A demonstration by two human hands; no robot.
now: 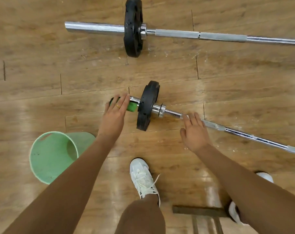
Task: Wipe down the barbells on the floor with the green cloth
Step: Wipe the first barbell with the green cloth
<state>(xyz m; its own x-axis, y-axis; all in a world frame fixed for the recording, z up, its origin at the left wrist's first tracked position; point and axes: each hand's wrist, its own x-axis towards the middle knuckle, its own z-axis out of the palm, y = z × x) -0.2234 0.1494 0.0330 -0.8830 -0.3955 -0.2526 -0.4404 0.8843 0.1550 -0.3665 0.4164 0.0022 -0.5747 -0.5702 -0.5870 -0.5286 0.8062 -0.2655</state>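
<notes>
Wiping now: the green cloth (pixel 131 106) is wrapped over the outer end of the near barbell (pixel 244 134), on its chrome sleeve (pixel 134 99), just outside the black weight plate (pixel 146 107).
Left hand: the left hand (pixel 115 109) lies on top of the cloth with nearly straight fingers, pressing it onto the sleeve. No curl under the bar shows.
Right hand: the right hand (pixel 195 132) is released, fingers straight and spread, with the tips touching the shaft past the collar. It seems to be steadying the bar.
Step in hand: cleaning the sleeve end of the near bar, judged an early part of the job.
Left to do: the long shaft and the plate look unwiped, and the far barbell (pixel 177 33) lies well apart and untouched.
Next move calls for: sliding the cloth along the sleeve or twisting it round, then carrying it past the plate to the shaft. The bar may roll on the wooden floor (pixel 42 81), so the steadying touch matters.
Nearby: a pale green bucket (pixel 52 156) lies on its side by the left forearm, and a white shoe (pixel 141 174) stands below the plate.
</notes>
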